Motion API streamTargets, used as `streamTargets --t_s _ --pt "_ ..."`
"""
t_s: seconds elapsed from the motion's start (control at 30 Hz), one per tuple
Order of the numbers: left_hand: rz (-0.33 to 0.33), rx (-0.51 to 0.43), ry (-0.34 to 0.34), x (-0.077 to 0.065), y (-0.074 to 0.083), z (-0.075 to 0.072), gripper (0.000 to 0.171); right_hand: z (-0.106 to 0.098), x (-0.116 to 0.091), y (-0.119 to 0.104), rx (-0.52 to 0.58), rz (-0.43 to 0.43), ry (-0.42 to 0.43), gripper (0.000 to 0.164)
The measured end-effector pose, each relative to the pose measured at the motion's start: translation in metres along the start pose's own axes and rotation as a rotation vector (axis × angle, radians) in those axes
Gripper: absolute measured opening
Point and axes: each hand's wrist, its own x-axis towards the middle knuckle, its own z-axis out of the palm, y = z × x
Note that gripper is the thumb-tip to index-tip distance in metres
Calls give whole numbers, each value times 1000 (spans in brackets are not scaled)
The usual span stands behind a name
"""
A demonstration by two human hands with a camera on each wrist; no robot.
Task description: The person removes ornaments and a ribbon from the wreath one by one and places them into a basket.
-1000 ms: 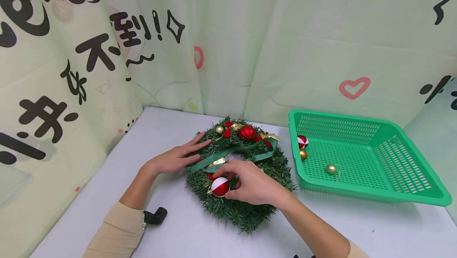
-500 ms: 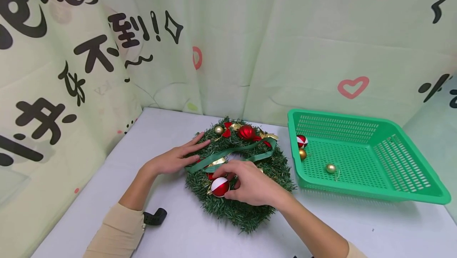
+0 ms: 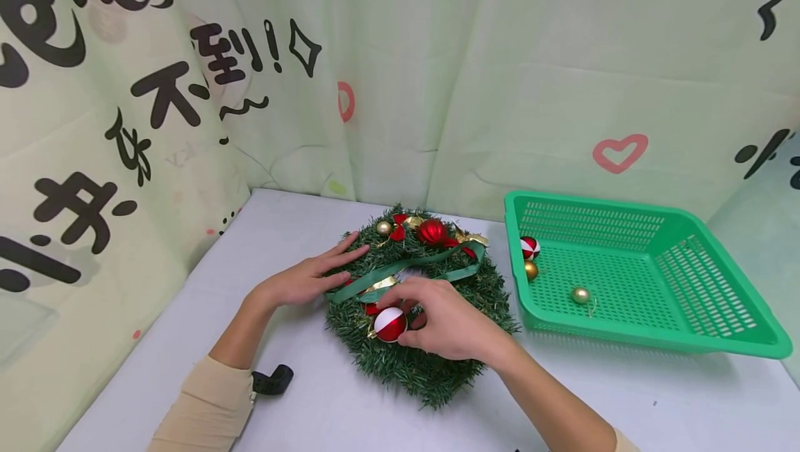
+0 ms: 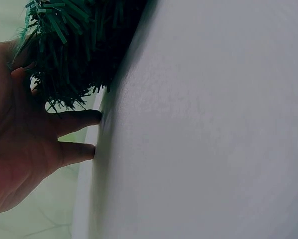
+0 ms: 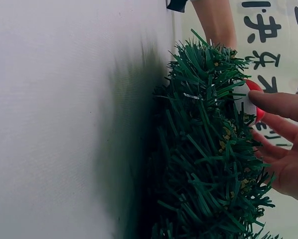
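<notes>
A green Christmas wreath (image 3: 431, 379) lies flat on the table, with a green ribbon (image 3: 400, 270) across its middle. With curled fingers my right hand (image 3: 444, 320) holds a red and white ball ornament (image 3: 390, 325) against the wreath's front left part. In the right wrist view the thumb touches the ball's side, and needles cover part of the ball. My left hand (image 3: 303, 280) rests with spread, straight fingers on the wreath's left edge. In the left wrist view, two of its fingers (image 4: 76, 153) reach down beside the needles to the table.
To the right stands a green plastic basket (image 3: 625, 348) holding a red and white ball (image 3: 530, 248) and two gold balls (image 3: 580, 296). A red ball (image 3: 432, 232), a small gold ball (image 3: 384, 228) and bows sit on the wreath's far side. A curtain hangs behind the table.
The red and white ball and my right hand have shifted slightly to the right and up. My left hand stays in place on the wreath.
</notes>
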Motion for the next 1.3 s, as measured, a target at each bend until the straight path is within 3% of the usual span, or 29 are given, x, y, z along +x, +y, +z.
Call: streamTargets --t_s 1.3 --pt "7 6 3 -2 2 0 57 -10 -14 3 38 24 109 45"
